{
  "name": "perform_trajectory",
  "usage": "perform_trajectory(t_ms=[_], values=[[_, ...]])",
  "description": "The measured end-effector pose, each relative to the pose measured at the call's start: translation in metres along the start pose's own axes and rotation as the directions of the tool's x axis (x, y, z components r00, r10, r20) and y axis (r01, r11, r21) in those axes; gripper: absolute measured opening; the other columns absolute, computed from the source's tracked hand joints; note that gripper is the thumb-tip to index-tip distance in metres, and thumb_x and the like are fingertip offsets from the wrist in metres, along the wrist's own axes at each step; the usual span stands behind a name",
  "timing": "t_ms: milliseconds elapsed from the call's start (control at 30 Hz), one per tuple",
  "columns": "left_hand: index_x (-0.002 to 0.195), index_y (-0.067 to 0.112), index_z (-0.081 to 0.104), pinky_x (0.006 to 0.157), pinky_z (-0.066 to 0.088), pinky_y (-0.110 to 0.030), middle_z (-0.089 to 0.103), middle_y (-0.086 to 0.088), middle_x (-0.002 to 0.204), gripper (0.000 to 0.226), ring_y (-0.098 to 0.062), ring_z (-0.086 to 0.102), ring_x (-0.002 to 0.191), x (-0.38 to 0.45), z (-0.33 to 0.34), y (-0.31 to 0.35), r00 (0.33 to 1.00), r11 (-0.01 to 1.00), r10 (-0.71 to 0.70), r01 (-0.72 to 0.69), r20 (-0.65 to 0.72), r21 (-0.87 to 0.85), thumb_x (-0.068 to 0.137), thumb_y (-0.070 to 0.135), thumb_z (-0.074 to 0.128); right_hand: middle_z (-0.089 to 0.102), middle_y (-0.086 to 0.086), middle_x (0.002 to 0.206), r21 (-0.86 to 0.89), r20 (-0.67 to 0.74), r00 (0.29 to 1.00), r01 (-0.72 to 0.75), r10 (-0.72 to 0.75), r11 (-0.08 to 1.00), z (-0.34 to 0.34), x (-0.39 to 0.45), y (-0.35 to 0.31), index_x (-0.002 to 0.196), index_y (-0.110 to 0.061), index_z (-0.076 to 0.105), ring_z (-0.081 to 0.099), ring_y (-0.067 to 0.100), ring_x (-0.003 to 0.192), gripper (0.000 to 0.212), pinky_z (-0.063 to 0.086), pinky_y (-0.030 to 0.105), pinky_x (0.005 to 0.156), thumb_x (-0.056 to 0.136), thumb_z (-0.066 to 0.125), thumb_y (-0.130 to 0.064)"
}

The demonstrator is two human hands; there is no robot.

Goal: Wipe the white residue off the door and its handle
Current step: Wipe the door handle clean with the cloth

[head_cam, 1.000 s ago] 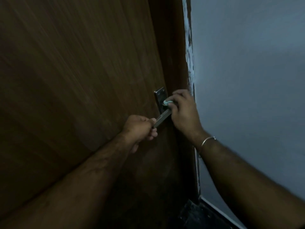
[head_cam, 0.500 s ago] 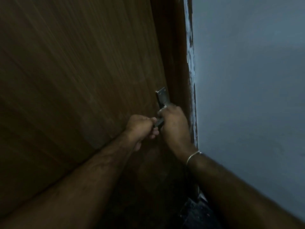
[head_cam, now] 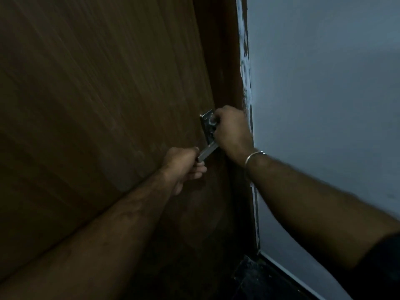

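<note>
Dim indoor doorway, likely residential: a wood-grain door (head_cam: 97,109) is set beside a painted wall (head_cam: 324,94) with skirting (head_cam: 287,276).

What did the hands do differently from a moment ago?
The right hand slid down the door handle toward the left hand, then went back up to the metal plate. The pale cloth seen at its fingertips a second ago is now hidden under the hand. The left hand kept gripping the lever's end, and the door stayed as it was.
</note>
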State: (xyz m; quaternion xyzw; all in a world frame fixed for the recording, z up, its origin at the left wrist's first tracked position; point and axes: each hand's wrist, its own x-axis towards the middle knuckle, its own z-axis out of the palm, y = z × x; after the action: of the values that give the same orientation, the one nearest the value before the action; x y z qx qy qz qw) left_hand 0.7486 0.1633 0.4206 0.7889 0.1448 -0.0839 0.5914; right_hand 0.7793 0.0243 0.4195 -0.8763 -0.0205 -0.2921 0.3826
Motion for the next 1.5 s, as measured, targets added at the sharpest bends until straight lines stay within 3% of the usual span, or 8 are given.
perform_trajectory(t_ms=[233, 433, 600, 933, 1067, 1200, 1400, 1500], values=[[0.098, 0.014, 0.061, 0.063, 0.06, -0.029, 0.07, -0.01, 0.085, 0.012, -0.017, 0.072, 0.072, -0.003, 0.0, 0.002, 1.0, 1.0, 0.027, -0.027, 0.004, -0.014, 0.098, 0.022, 0.052, 0.062, 0.005, 0.111, -0.176, 0.278, 0.95, 0.194, -0.141, 0.965, -0.002, 0.004, 0.004, 0.108, -0.015, 0.063, 0.062, 0.02, 0.099, 0.02, 0.053, 0.032, 0.084, 0.089, 0.062, -0.011], [0.095, 0.016, 0.059, 0.065, 0.057, -0.03, 0.068, -0.011, 0.087, 0.011, -0.018, 0.068, 0.074, -0.014, 0.003, 0.01, 1.0, 1.0, 0.006, -0.006, -0.004, 0.009, 0.099, 0.019, 0.049, 0.061, 0.005, 0.116, -0.296, 0.558, 0.684, 0.693, -0.471, 0.657, -0.024, 0.006, 0.003, 0.112, -0.013, 0.064, 0.057, 0.021, 0.106, 0.02, 0.049, 0.034, 0.089, 0.094, 0.056, -0.017], [0.099, 0.012, 0.061, 0.064, 0.057, -0.028, 0.068, -0.01, 0.082, 0.013, -0.015, 0.067, 0.067, -0.014, 0.002, 0.009, 0.999, 0.999, 0.032, -0.032, 0.001, 0.003, 0.099, 0.019, 0.05, 0.068, -0.001, 0.106, 0.078, 0.082, 0.983, 0.156, -0.162, 0.985, -0.03, -0.007, 0.028, 0.098, -0.015, 0.073, 0.063, 0.013, 0.098, 0.025, 0.054, 0.032, 0.092, 0.082, 0.063, 0.001], [0.081, 0.01, 0.066, 0.053, 0.053, -0.025, 0.063, -0.004, 0.061, 0.027, -0.011, 0.059, 0.05, -0.006, -0.001, -0.002, 0.999, 0.997, 0.038, -0.036, 0.034, -0.063, 0.098, 0.013, 0.045, 0.059, 0.002, 0.108, 0.008, 0.136, 0.955, 0.265, -0.264, 0.964, 0.011, -0.082, -0.015, 0.107, -0.014, 0.067, 0.056, 0.013, 0.092, 0.024, 0.048, 0.021, 0.08, 0.085, 0.059, -0.009], [0.096, 0.008, 0.065, 0.072, 0.057, -0.035, 0.071, -0.01, 0.081, 0.032, -0.021, 0.069, 0.078, -0.008, -0.007, 0.002, 0.994, 0.984, -0.053, 0.069, 0.101, -0.162, 0.098, 0.021, 0.036, 0.066, -0.013, 0.108, 0.336, 0.232, 0.973, -0.084, 0.005, 0.938, -0.006, -0.06, -0.001, 0.103, -0.027, 0.071, 0.059, -0.002, 0.096, 0.025, 0.048, 0.01, 0.077, 0.09, 0.061, -0.008], [0.094, 0.011, 0.06, 0.069, 0.056, -0.037, 0.07, -0.015, 0.091, 0.04, -0.027, 0.07, 0.087, -0.01, -0.008, 0.006, 0.989, 0.981, -0.098, 0.114, 0.107, -0.159, 0.102, 0.039, 0.033, 0.067, -0.014, 0.1, 0.375, -0.033, 0.947, -0.284, 0.32, 0.882, -0.018, -0.036, 0.028, 0.096, -0.029, 0.072, 0.062, 0.002, 0.093, 0.022, 0.052, 0.015, 0.079, 0.089, 0.065, -0.01], [0.092, 0.012, 0.06, 0.07, 0.052, -0.037, 0.07, -0.014, 0.093, 0.05, -0.026, 0.068, 0.086, 0.002, -0.005, 0.004, 0.991, 0.991, -0.088, 0.096, 0.099, -0.088, 0.101, 0.049, 0.028, 0.062, -0.006, 0.106, 0.33, -0.054, 0.985, -0.137, 0.164, 0.934, 0.021, -0.066, 0.002, 0.098, -0.018, 0.068, 0.058, 0.005, 0.097, 0.025, 0.049, 0.014, 0.084, 0.086, 0.061, 0.002], [0.089, 0.014, 0.059, 0.071, 0.05, -0.034, 0.065, -0.01, 0.085, 0.049, -0.024, 0.062, 0.076, -0.001, 0.001, 0.004, 0.991, 0.992, -0.091, 0.099, 0.101, -0.074, 0.101, 0.049, 0.027, 0.064, -0.011, 0.1, 0.368, 0.178, 0.984, -0.076, 0.01, 0.927, 0.01, -0.069, -0.001, 0.093, -0.021, 0.07, 0.059, 0.0, 0.095, 0.025, 0.053, 0.017, 0.085, 0.085, 0.063, 0.001]])
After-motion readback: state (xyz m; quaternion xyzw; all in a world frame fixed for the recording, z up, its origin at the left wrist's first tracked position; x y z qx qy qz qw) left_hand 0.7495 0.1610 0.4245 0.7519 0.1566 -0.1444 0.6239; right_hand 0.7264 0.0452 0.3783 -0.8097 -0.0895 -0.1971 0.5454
